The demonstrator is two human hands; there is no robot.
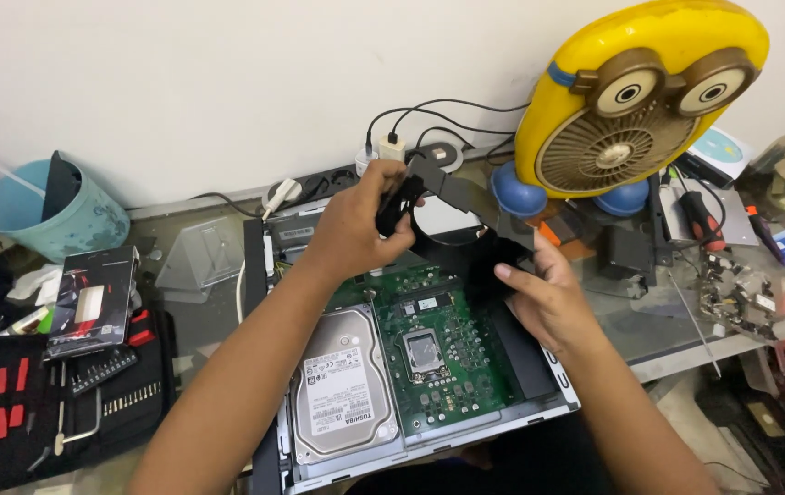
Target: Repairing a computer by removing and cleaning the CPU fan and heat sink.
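The black plastic fan shroud (466, 220) hangs above the open computer case (553, 390), my left hand (356, 225) closed around its upper end and my right hand (548, 298) gripping its lower edge, over the green motherboard (438, 344) and its bare processor socket (425, 350). A silver hard drive (342, 385) fills the case's left bay, while on the tabletop (635, 330) behind stand a yellow cartoon-faced fan (640, 92), a red-handled screwdriver (702, 220) to the right, a power strip (319, 183), and left a teal bucket (53, 211) and screwdriver bit kit (90, 390).
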